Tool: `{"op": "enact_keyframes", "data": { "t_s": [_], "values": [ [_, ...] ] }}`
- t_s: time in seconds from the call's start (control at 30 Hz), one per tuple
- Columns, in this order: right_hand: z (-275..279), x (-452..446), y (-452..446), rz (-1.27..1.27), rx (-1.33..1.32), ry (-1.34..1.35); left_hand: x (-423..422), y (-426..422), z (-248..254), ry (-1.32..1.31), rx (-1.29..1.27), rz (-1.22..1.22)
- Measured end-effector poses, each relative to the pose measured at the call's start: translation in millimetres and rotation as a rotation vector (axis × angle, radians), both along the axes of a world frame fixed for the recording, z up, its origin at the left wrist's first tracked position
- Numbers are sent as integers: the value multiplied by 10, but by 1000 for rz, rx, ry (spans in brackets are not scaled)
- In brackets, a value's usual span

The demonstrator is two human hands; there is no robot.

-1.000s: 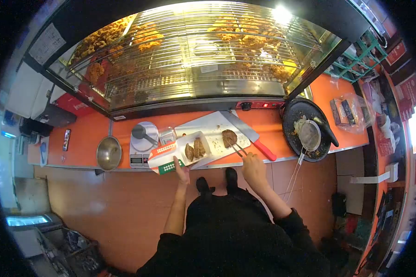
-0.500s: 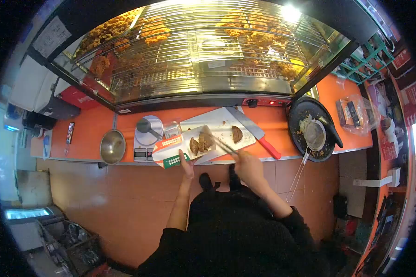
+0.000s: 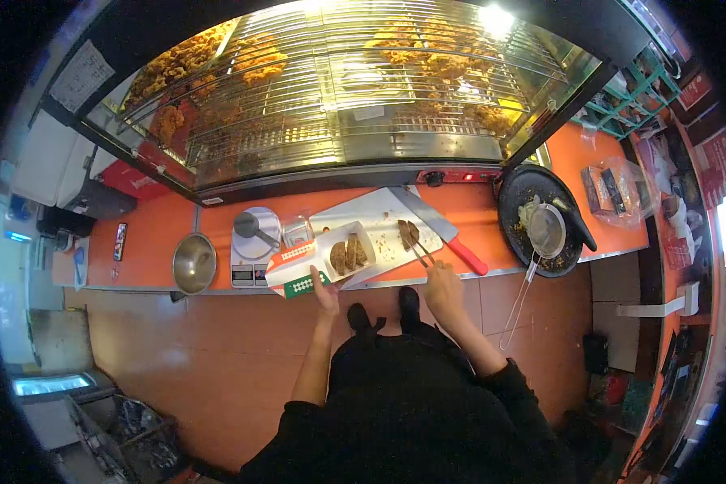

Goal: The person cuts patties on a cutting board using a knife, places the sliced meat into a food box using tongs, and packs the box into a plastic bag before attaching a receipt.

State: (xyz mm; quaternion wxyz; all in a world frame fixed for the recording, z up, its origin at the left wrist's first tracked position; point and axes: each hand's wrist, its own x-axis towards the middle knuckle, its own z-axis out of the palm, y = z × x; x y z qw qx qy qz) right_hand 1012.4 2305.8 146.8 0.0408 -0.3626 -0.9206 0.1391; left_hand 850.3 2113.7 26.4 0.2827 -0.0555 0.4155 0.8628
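Note:
My left hand (image 3: 325, 297) is closed on the near side of an open paper food box (image 3: 300, 266), white with red and green print. Inside the box lie several browned, wedge-like food pieces (image 3: 348, 255). In my right hand (image 3: 445, 292) is a pair of metal tongs (image 3: 422, 255), their tips at another brown piece (image 3: 408, 234) over the white cutting board (image 3: 343, 214). Whether the tips pinch that piece is too small to tell. Crumbs lie on the board around it. A large red-handled knife (image 3: 448, 231) rests along the board's right side.
Left of the box stand a kitchen scale (image 3: 248, 274) with a dark scoop (image 3: 255, 229) and a steel bowl (image 3: 194, 264). At right, a strainer (image 3: 547, 231) lies on a black pan (image 3: 514, 211). A heated display case (image 3: 315, 173) with fried food rises behind the counter.
My right hand has moved the tongs from the box's right edge to the piece on the board. That piece now sits narrower and turned. My left hand keeps the box nearly in place.

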Motion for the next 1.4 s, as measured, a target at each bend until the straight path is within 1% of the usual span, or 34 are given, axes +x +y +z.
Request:
{"op": "enact_keyframes", "data": {
  "t_s": [0.03,0.13,0.23,0.3,0.33,0.4,0.47,0.53,0.57,0.6,0.67,0.7,0.73,0.8,0.83,0.9,1.03,1.1,1.13,1.2,1.3,1.33,1.37,1.4],
  "values": [
    [-66,-11,-10,-1,-1,1,-1,15,8,1,-1,-1],
    [12,-78,-32,-1,-33,16,29,40,105,8,-25,24],
    [244,-100,0,48,-56,1,3,43,100,11,-64,54],
    [623,-92,-77,44,-131,30,11,25,96,23,-46,21],
    [719,-96,-136,42,-132,29,16,25,101,22,-47,19],
    [835,-141,-280,149,-235,70,15,59,127,30,-40,7],
    [758,-169,-304,101,-241,25,26,74,131,19,-28,4],
    [600,-94,-177,125,-145,77,18,74,104,11,-15,8],
    [772,-62,-135,47,-134,48,22,48,76,-3,3,7],
    [707,-5,-72,45,-135,49,27,17,49,-18,21,6],
    [437,112,97,-75,-47,-81,39,-12,2,-8,28,-7],
    [325,153,138,-2,-5,-16,38,-9,-22,-1,8,-2],
    [202,167,161,-6,-6,-15,35,-15,-46,7,-14,4],
    [107,150,165,181,93,49,40,-5,-31,-1,-32,3],
    [55,125,159,180,93,51,39,0,-21,-12,-49,5],
    [74,8,110,-68,-70,-33,28,-4,-63,-31,-50,0],
    [222,0,70,-75,-69,20,8,14,-23,-40,-27,0],
    [500,-36,-49,11,-138,52,9,46,7,-19,-27,2],
    [573,-56,-126,5,-143,52,9,43,26,3,-26,-4],
    [679,-127,-263,122,-255,16,-13,61,21,-16,-17,-35],
    [692,-141,-319,48,-246,65,0,87,3,-25,-23,-32],
    [688,-138,-299,16,-238,100,-10,66,-3,-50,57,-59],
    [593,-122,-225,-2,-184,68,-22,35,-19,-77,135,-88],
    [387,-185,-111,-13,-189,66,-28,2,6,-81,129,-99]
  ]
}}
